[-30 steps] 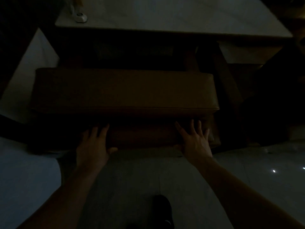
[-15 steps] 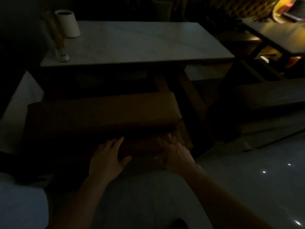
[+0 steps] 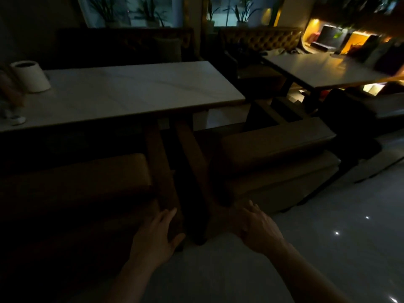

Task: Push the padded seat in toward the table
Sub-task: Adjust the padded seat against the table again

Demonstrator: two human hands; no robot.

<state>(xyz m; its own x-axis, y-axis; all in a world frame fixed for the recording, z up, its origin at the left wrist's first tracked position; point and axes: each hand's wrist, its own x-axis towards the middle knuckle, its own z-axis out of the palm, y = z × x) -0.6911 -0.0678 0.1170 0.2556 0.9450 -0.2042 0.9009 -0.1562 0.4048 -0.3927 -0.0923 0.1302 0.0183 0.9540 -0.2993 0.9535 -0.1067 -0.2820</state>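
The room is dim. A brown padded seat [image 3: 74,180] stands at the lower left, its far edge under the white marble table [image 3: 131,92]. My left hand [image 3: 156,239] hovers flat and open near the seat's right front corner; whether it touches is unclear. My right hand [image 3: 260,232] is open with relaxed fingers over the floor, between this seat and a second padded seat [image 3: 273,147] to the right. Neither hand holds anything.
Dark wooden table legs [image 3: 192,171] slant down between the two seats. A white cylinder [image 3: 30,76] stands on the table's left end. A second table [image 3: 328,68] and a tufted bench [image 3: 258,40] are at the back right. Glossy tiled floor [image 3: 328,237] stretches to the right.
The view has risen and swung right. Both hands have come off the seat's front face and shifted right, the right hand now over the floor past the seat's corner.
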